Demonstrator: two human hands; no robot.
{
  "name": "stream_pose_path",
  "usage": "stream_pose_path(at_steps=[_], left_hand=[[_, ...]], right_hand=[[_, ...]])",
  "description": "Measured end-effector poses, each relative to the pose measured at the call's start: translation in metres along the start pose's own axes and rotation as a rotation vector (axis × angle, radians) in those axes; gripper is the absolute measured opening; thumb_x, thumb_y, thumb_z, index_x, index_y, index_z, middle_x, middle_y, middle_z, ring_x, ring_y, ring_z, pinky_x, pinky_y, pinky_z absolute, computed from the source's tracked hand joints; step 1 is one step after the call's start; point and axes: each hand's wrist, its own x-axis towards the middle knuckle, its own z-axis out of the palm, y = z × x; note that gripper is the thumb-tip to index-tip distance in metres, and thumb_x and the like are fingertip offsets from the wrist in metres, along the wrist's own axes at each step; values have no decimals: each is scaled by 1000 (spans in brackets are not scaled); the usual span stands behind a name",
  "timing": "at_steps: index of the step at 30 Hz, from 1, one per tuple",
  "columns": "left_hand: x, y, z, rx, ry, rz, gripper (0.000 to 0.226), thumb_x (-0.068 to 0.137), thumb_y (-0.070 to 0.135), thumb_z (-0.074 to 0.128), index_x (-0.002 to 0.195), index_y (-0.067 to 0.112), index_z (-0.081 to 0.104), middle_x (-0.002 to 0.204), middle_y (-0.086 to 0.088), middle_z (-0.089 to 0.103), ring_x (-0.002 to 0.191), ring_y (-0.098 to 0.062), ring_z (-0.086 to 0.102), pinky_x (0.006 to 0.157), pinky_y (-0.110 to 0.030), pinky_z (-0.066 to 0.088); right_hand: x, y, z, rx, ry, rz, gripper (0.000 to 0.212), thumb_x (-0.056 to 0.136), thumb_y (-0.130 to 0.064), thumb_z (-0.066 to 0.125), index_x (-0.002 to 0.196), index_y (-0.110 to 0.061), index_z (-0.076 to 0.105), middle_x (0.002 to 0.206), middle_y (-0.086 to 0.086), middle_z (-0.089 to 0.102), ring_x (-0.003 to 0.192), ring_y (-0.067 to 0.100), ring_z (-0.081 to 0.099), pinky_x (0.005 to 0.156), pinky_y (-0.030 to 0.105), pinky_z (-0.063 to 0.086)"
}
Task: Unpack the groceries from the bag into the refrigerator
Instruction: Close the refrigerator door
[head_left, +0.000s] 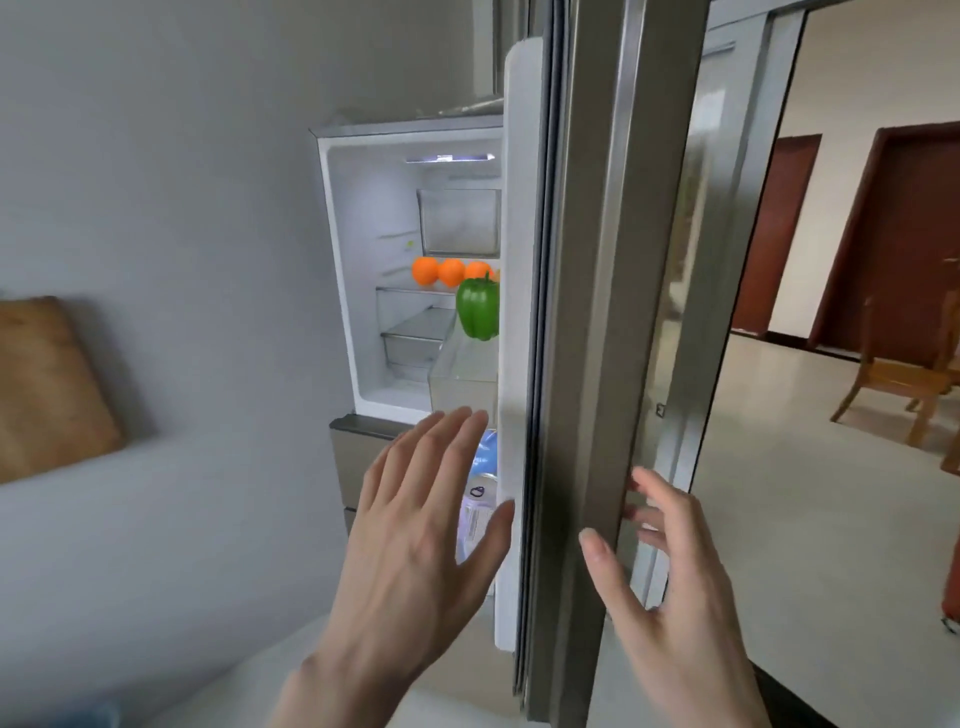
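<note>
The refrigerator (343, 270) stands open, and its door (587, 291) is seen edge-on in the middle of the view. Three oranges (451, 272) lie on an inner shelf, with a green bell pepper (479, 309) just in front of them in a door bin. A bottle with a blue cap (480, 499) sits lower in the door, partly hidden by my left hand (415, 540). That hand is spread flat beside the door's inner side, holding nothing. My right hand (670, 577) is at the door's outer edge, thumb on the steel edge, fingers loosely bent behind it.
A wooden cutting board (47, 389) leans against the grey wall at left above a white counter (130, 545). Right of the door lies an open room with a wooden chair (904, 379) and brown doors (779, 228).
</note>
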Motion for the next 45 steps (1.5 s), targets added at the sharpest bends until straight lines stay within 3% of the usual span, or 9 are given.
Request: stream_pose_path(at_steps=[5, 13, 18, 25, 28, 34, 38, 41, 45], left_hand=[[-8, -32, -15, -12, 15, 52, 59, 100, 39, 61, 153, 16, 48, 152, 3, 52, 144, -21, 48, 110, -43, 45], [-11, -102, -28, 25, 12, 36, 71, 102, 49, 56, 160, 14, 35, 159, 0, 42, 143, -21, 46, 109, -37, 43], [-14, -157, -32, 26, -10, -16, 81, 103, 58, 46, 165, 12, 20, 163, -1, 37, 145, -21, 43, 112, -36, 40], [-13, -227, -32, -56, -13, -32, 88, 100, 49, 60, 167, 19, 11, 172, 3, 22, 150, -15, 40, 114, -34, 43], [-8, -255, -30, -76, -15, -63, 91, 99, 48, 61, 167, 20, 7, 174, 4, 14, 154, -13, 33, 115, -38, 44], [7, -296, -10, -160, 27, -156, 93, 98, 50, 57, 167, 16, 3, 173, 0, 14, 158, -9, 17, 125, -25, 23], [22, -320, 12, -301, 114, -261, 92, 97, 44, 59, 166, 17, 5, 169, -1, 21, 158, -17, 23, 125, -32, 29], [35, -343, 29, -241, 125, -271, 95, 97, 41, 59, 166, 15, 0, 172, -5, 12, 160, -16, 15, 125, -18, 16], [56, -375, 52, -183, 154, -294, 101, 95, 24, 69, 166, 12, -2, 171, -11, 7, 161, -25, 15, 127, -35, 23]], right_hand=[[0, -24, 45, 9, -65, -96, 56, 91, -57, 57, 141, -34, 49, 129, -18, 55, 117, 1, 61, 93, 6, 44], [19, -50, 121, 35, -233, -180, 56, 98, -67, 45, 147, -40, 45, 144, -19, 50, 126, 7, 61, 96, 14, 49], [34, -58, 177, -11, -308, -204, 59, 100, -66, 44, 153, -40, 39, 150, -21, 41, 138, 1, 48, 106, 13, 43], [55, -66, 239, -159, -353, -215, 65, 95, -79, 23, 155, -53, 23, 160, -30, 20, 148, -3, 27, 117, 34, 37], [66, -63, 256, -216, -341, -189, 69, 94, -81, 18, 156, -50, 24, 161, -30, 18, 150, -3, 24, 120, 35, 34], [94, -47, 289, -289, -328, -152, 70, 97, -75, 22, 159, -42, 22, 165, -26, 17, 153, -5, 14, 124, 35, 26], [124, -28, 319, -410, -300, -199, 69, 100, -70, 27, 160, -37, 23, 168, -15, 19, 155, 9, 21, 123, 40, 29], [146, -9, 346, -511, -269, -249, 69, 102, -66, 30, 161, -32, 26, 170, -8, 19, 153, 22, 29, 118, 44, 34], [179, 12, 376, -572, -228, -306, 66, 102, -61, 36, 160, -30, 31, 171, -2, 18, 153, 30, 30, 115, 49, 38]])
